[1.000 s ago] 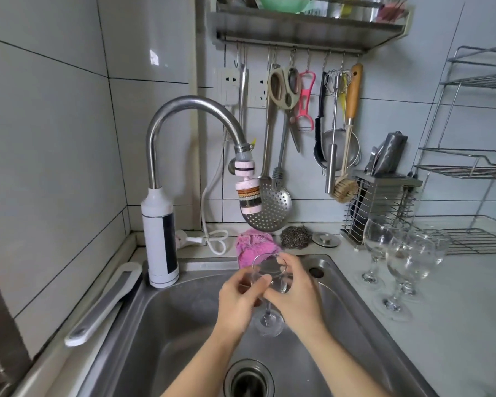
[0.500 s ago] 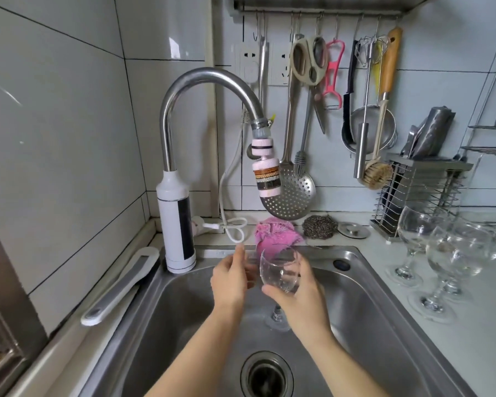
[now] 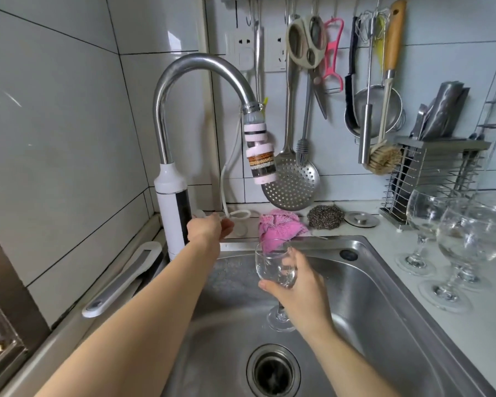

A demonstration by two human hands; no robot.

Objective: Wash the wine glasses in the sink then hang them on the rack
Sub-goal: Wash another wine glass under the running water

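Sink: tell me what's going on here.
A person is at the sink. The right hand holds one wine glass upright by its bowl over the basin, below the faucet. The left hand is at the faucet's white base; whether it grips anything is unclear. No running water shows. On the counter to the right stand other glasses.

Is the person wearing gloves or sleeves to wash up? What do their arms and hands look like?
No gloves and no sleeves in view. The left hand and right hand are bare; so are the left forearm and right forearm, to the picture's edge. No watch, bracelet or ring shows.
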